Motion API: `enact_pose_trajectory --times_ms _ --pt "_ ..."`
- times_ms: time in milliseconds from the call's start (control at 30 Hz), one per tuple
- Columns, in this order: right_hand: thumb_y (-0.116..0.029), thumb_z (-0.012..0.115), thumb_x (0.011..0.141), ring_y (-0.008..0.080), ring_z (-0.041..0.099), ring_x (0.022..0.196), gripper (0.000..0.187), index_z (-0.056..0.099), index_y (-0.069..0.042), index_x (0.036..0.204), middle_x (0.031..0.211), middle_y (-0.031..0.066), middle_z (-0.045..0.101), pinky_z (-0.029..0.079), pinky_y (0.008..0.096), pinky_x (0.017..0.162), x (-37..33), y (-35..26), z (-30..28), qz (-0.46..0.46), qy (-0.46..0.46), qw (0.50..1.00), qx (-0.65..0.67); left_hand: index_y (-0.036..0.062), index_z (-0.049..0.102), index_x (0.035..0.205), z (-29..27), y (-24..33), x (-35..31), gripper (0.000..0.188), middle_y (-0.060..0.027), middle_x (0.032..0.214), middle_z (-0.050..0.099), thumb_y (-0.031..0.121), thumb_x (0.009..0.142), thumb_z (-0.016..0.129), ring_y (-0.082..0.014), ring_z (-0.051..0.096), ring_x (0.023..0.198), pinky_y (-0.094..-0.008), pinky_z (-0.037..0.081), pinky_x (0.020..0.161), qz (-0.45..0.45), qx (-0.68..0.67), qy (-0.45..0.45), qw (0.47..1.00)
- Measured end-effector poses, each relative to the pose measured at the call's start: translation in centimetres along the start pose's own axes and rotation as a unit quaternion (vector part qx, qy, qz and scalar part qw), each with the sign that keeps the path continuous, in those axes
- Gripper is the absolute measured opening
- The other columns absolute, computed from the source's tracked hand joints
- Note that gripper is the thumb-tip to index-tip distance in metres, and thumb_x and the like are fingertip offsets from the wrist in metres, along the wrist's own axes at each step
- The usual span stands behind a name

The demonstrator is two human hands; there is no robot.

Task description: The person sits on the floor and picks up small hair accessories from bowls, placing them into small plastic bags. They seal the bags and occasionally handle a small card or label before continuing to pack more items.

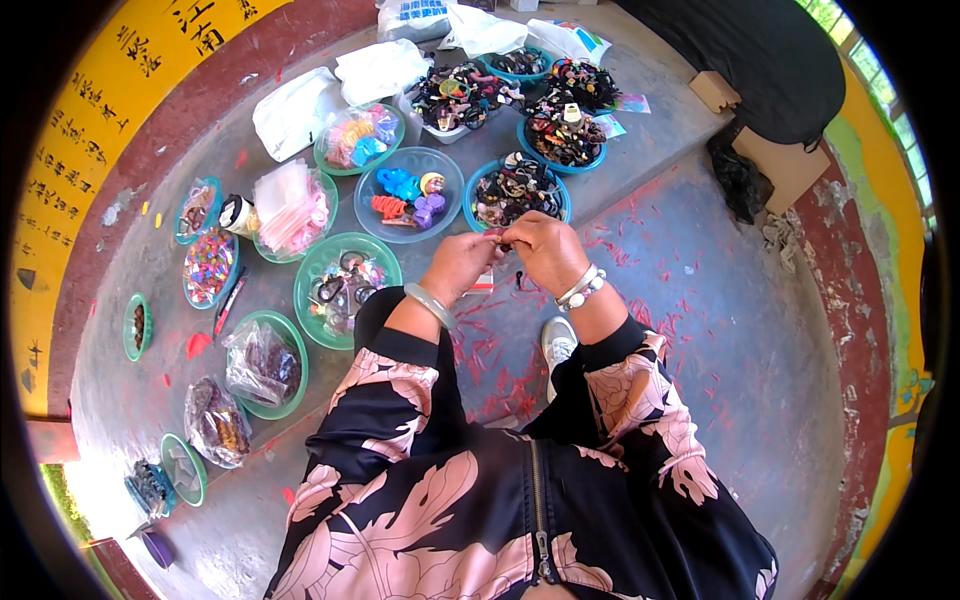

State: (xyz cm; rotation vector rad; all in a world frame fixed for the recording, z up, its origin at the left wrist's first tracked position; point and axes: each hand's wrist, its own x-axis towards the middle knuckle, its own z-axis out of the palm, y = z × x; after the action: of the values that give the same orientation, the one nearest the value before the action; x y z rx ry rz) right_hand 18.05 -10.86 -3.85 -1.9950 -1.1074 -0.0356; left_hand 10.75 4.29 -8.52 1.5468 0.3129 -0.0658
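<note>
My left hand (462, 262) and my right hand (548, 252) meet in front of me, fingertips pinched together around something small and dark, mostly hidden by the fingers. A short dark strand (520, 281) shows just below my right hand; whether it belongs to the held thing I cannot tell. Right beyond the hands is a blue bowl of dark hair ties with small charms (515, 194). Left of them stands a clear bluish bowl (372, 222) with blue, orange and purple bundles. Closer to my left forearm, a green bowl (304, 290) holds loose hair ties and small charms.
More bowls of dark hair ties (563, 135) crowd the back. Leftward are a green bowl with plastic sleeves (290, 210), a bowl of colourful pieces (210, 266), a box cutter (230, 305) and a green bowl with bagged goods (264, 365). Red scraps (640, 290) litter the floor by a ledge.
</note>
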Motion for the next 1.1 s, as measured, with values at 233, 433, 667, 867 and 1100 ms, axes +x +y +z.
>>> enact_pose_trajectory --times_ms 233,433,667,867,1100 --pt "-0.001 0.054 0.067 0.0309 0.059 0.072 0.014 0.065 -0.005 0.075 0.076 0.0122 0.060 0.047 0.0367 0.064 -0.2 1.0 -0.8 -0.054 -0.092 0.993 -0.041 0.0011 0.060 0.102 0.0 -1.0 0.4 0.029 -0.0044 0.089 0.063 0.023 0.090 0.046 -0.0122 0.060 0.079 -0.0252 0.050 0.063 0.067 0.119 -0.028 0.990" --pt "-0.003 0.056 0.067 0.0319 0.058 0.073 0.011 0.064 -0.006 0.073 0.077 0.0126 0.060 0.047 0.0384 0.064 -0.2 -0.1 -1.3 0.024 -0.075 0.997 0.002 -0.0003 0.059 0.103 0.8 0.9 -0.6 0.028 -0.0085 0.095 0.061 0.021 0.090 0.046 -0.0147 0.060 0.081 -0.0289 0.054 0.064 -0.009 -0.024 -0.052 0.998" --pt "0.000 0.062 0.064 0.0289 0.059 0.072 0.017 0.064 -0.005 0.080 0.077 0.0106 0.059 0.047 0.0341 0.063 0.0 -0.3 -1.5 -0.005 -0.056 0.998 -0.043 -0.0013 0.056 0.106 0.7 1.5 -1.2 0.028 -0.0103 0.093 0.061 0.020 0.090 0.046 -0.0176 0.062 0.082 -0.0299 0.054 0.068 -0.039 -0.148 -0.074 0.985" --pt "0.001 0.066 0.064 0.0207 0.060 0.077 0.032 0.062 -0.005 0.096 0.088 0.0092 0.059 0.048 0.0301 0.068 0.0 -0.4 -2.4 0.001 -0.113 0.993 0.034 -0.0005 0.055 0.107 0.4 1.2 -0.9 0.028 -0.0100 0.094 0.062 0.019 0.091 0.043 -0.0177 0.062 0.084 -0.0290 0.053 0.073 -0.058 -0.154 -0.067 0.984" --pt "0.004 0.064 0.068 0.0092 0.057 0.075 0.029 0.062 -0.001 0.097 0.084 0.0035 0.061 0.048 0.0242 0.068 0.1 0.9 -3.5 0.146 -0.080 0.954 0.248 0.0003 0.055 0.107 0.2 1.7 -1.0 0.028 -0.0102 0.095 0.062 0.018 0.091 0.042 -0.0178 0.062 0.084 -0.0287 0.051 0.075 -0.075 -0.181 -0.055 0.979"
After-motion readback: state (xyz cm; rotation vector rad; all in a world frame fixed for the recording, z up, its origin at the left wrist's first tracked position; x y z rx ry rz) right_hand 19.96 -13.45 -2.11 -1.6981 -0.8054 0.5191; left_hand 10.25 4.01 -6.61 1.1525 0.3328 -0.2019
